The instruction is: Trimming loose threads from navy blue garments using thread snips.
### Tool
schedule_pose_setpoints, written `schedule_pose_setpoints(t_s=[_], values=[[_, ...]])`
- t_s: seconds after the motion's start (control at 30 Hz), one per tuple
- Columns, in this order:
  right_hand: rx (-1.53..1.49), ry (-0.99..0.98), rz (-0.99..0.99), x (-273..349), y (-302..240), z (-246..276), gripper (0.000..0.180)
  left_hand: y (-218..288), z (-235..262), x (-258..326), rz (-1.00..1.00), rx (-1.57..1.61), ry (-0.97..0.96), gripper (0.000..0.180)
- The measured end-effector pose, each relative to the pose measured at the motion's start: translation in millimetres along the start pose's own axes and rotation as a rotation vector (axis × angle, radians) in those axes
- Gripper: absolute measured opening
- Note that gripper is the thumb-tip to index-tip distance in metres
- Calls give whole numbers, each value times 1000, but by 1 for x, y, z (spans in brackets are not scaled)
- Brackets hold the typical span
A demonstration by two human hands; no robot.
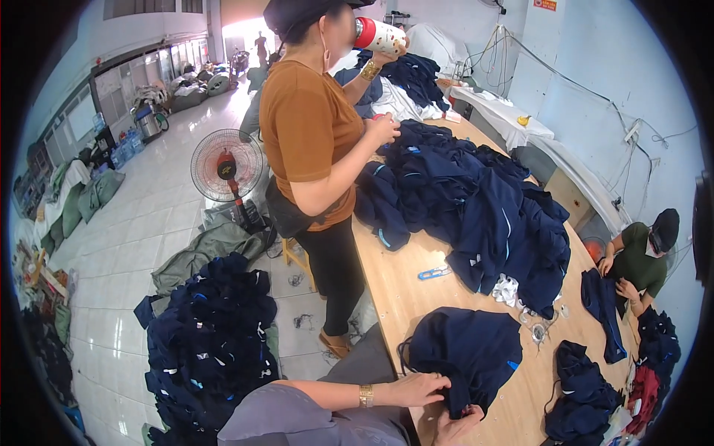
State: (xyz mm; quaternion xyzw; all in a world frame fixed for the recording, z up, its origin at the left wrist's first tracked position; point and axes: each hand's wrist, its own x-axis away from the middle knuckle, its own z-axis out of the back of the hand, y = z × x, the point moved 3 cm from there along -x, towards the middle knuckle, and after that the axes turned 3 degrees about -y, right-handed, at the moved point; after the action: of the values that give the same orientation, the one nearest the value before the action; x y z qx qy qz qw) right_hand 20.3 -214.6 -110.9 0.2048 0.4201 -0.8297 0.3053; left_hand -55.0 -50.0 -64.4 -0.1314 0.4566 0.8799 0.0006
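Note:
A navy garment lies bunched on the near edge of the wooden table, with a small bright blue patch on its right side. My left hand, with a gold bracelet at the wrist, reaches in from the left and pinches the garment's near edge. Just right of it and closer to me, my right hand is closed on the same edge; part of it is cut off by the picture's lower rim. A dark cord loops out at the garment's left side.
Blue-handled thread snips lie on the table near a large navy garment pile. A standing co-worker drinks from a flask; another handles navy cloth at right. More garments heap on the floor before a fan.

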Motion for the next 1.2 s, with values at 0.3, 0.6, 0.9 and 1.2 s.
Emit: schedule_pose_setpoints(t_s=[0.3,0.6,0.9,1.2], values=[[-221,-217,-133,-51,-19,-21,47,-25,38,-8,280,-207,402,39],[-278,-177,-146,-72,-31,-20,39,-47,36,12,452,-212,360,45],[-279,-94,-209,-73,-42,4,39,-59,32,7,394,-185,352,43],[-712,99,-247,-85,-53,43,43,-48,45,-10,489,38,228,34]])
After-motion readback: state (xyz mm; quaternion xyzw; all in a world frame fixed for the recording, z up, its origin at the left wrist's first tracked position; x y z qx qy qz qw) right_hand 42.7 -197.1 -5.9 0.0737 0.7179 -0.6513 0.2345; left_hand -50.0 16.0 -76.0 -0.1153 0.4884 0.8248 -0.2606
